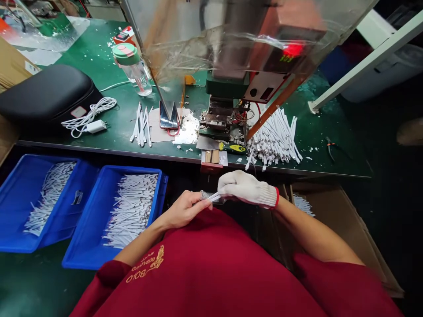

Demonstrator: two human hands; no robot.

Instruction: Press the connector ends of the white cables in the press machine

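Note:
Close in front of my red shirt, my left hand is bare and closed on one end of short white cables. My right hand, in a white knitted glove with a red cuff, is closed around their other end. The exact number of strands is unclear. A crinkled clear plastic piece shows by the fingertips; whether it is held cannot be told. Just beyond my hands, at the bench edge, stands a machine with a metal fixture. A large pile of white cables lies right of it.
Two blue bins of white cables sit at the left. A cardboard box is at the right. The bench holds a phone, a bottle, a yellow-black screwdriver, pliers and a charger. A clear shield hangs over the machine.

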